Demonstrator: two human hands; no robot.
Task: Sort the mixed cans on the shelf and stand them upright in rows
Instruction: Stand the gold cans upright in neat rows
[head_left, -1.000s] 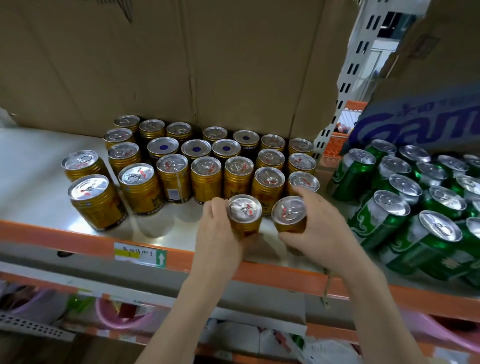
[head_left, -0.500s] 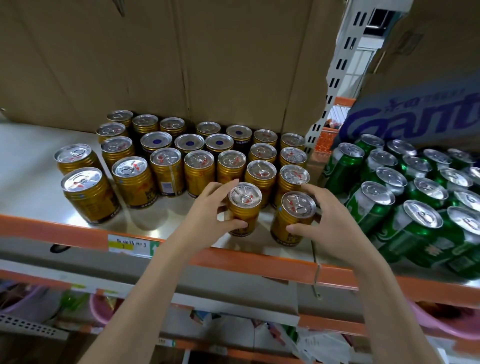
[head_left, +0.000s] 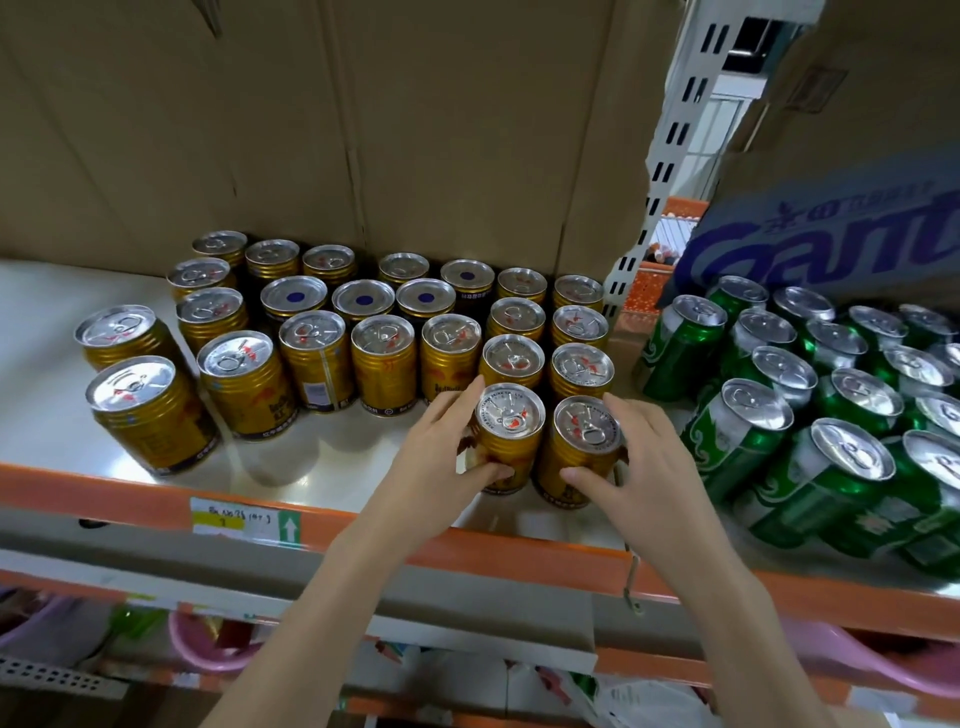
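Two gold cans stand upright at the front of the white shelf. My left hand grips the left gold can, fingers and thumb curled round its side. My right hand grips the right gold can the same way. Both cans sit at the front end of two columns of gold cans. Behind and to the left stand several more gold cans in rows, a few upside down with a blue dot. Green cans crowd the right side, tilted.
Brown cardboard walls the back of the shelf. A blue printed carton lies behind the green cans. An orange rail with a price label runs along the shelf's front edge. Two gold cans stand apart at the left. Lower shelves hold pink items.
Both hands have pushed their gold cans back from the shelf edge against the columns behind them; the two cans now stand side by side, close together.
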